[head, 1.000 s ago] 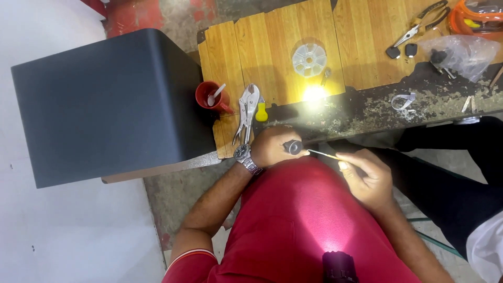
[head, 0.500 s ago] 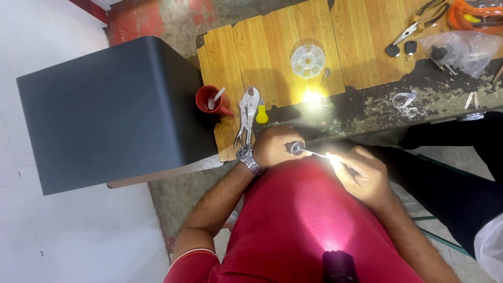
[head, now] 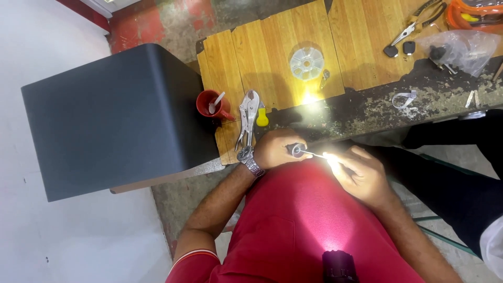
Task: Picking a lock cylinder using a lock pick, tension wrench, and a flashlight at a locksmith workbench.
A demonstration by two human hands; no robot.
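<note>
From my head camera: my left hand [head: 275, 149] is closed around a small round part [head: 296, 150], just off the bench [head: 367, 105] edge. A thin pin [head: 313, 154] lies sideways, pointing from the part toward my right hand [head: 361, 175], which pinches its far end in the glare.

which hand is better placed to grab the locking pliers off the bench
Left, probably. The left hand grips a small round part just below the locking pliers, next to their handles. The right hand sits farther off and holds a thin tool against that part.
</note>
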